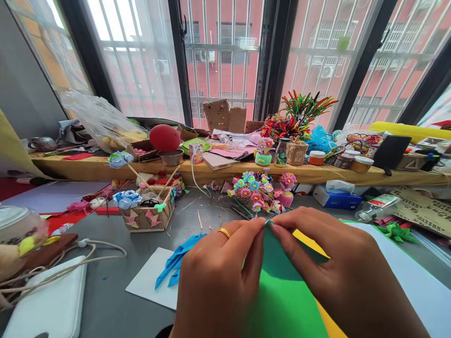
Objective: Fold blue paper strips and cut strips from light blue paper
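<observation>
A sheet of green paper (285, 300) runs down between my hands, bright below and darker near the top. My left hand (221, 267), with a gold ring on one finger, pinches its upper end between thumb and fingertips. Right beside it my right hand (327, 258) pinches the same end, the fingertips of both hands almost meeting. A small pale edge shows between the fingertips. Behind the green sheet lies yellow paper (306, 240). Left of my left hand, folded blue paper strips (178, 258) rest on a white sheet (146, 277), partly hidden by that hand.
A cardboard basket (146, 218) with blue paper flowers and sticks stands left of centre. Beyond my hands are colourful flowers (255, 188), a tissue pack (336, 196) and a clear bottle (378, 209). A white tablet-like object (52, 300) with a cable lies left. A crowded ledge (225, 176) spans the back.
</observation>
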Action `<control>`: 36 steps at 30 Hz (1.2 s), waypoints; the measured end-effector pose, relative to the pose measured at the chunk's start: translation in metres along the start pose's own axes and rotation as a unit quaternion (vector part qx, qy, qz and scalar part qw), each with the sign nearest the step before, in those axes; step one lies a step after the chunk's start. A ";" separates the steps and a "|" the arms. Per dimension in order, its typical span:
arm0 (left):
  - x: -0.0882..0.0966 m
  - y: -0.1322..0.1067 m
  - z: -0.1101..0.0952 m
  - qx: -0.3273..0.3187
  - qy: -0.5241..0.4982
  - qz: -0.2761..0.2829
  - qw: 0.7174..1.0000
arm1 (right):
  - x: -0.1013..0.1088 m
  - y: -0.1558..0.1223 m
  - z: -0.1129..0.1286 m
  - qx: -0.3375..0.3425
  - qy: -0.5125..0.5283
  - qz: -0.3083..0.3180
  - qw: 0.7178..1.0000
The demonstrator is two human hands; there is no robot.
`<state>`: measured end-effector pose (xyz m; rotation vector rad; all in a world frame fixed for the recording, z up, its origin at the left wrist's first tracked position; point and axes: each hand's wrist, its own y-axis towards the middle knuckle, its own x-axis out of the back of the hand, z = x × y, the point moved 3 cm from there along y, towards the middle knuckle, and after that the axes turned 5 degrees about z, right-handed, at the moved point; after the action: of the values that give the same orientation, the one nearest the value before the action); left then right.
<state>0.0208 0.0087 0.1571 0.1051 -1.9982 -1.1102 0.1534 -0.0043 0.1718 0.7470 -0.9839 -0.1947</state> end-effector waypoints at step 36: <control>0.008 -0.009 -0.015 -0.076 0.108 -0.084 0.988 | 0.011 -0.002 0.010 0.053 -0.002 -0.025 0.998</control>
<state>0.0236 -0.0102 0.1593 0.3059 -1.7310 -1.2951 0.1520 -0.0159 0.1814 0.8686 -0.9855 -0.1889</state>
